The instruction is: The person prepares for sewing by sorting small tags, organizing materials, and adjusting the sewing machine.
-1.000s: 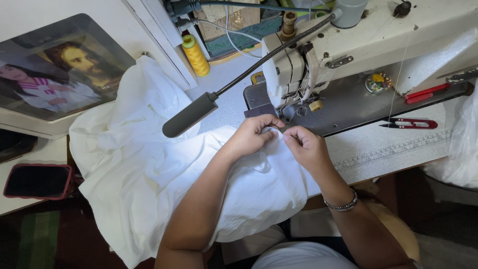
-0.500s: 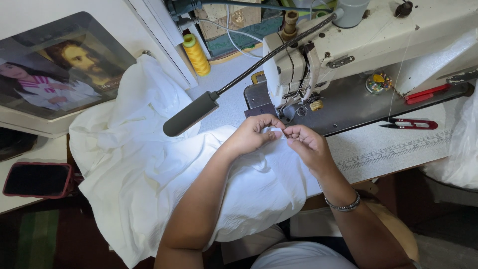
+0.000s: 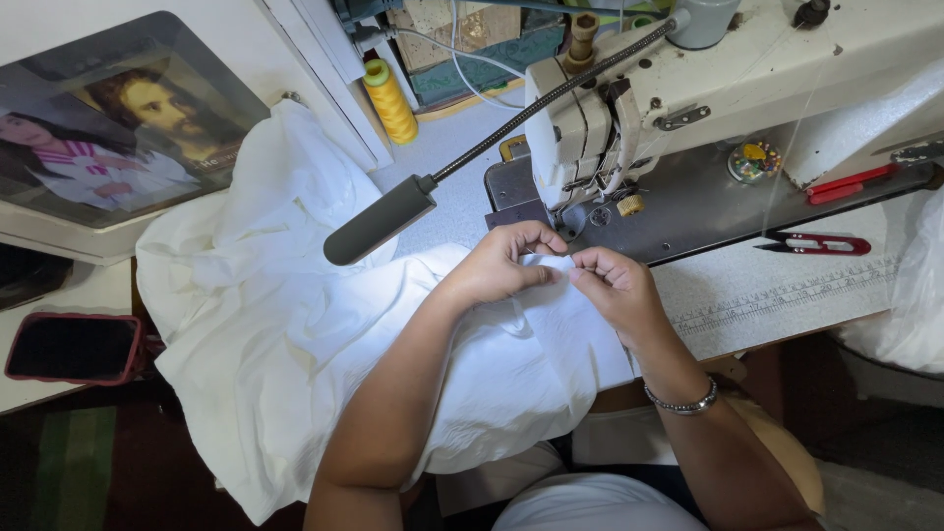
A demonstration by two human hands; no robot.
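Your left hand (image 3: pixel 506 264) has its fingers (image 3: pixel 531 236) curled and pinched on a fold of the white cloth (image 3: pixel 295 344), thumb against the fabric edge. Your right hand (image 3: pixel 615 290) faces it from the other side, fingers (image 3: pixel 588 264) pressed together on the same fold; fingertips of both hands are nearly touching. The pinched edge sits just in front of the presser foot area of the sewing machine (image 3: pixel 688 88), near the needle but not under it as far as can be told.

The cloth spreads from the pinch point leftward and toward you: it is bunched into a high heap at the left, drapes over the table (image 3: pixel 787 295) edge and falls across your lap. Both forearms lie over it. A metal bracelet (image 3: pixel 680 401) is on your right wrist.

A grey lamp head (image 3: pixel 379 221) on a flexible gooseneck hangs over the cloth, left of your left hand, lighting the fabric below.

On the machine bed, right of your hands: red thread snips (image 3: pixel 816 243), further back a red-handled tool (image 3: pixel 851 184), and a small round container of coloured pins (image 3: pixel 752 160). A ruler scale runs along the table front below the snips.

Behind the cloth heap: a yellow thread cone (image 3: pixel 390 98), upright. Far left: a framed picture (image 3: pixel 108 128) lying tilted, and a dark phone in a red case (image 3: pixel 71 347) on a lower surface, well apart from the hands.
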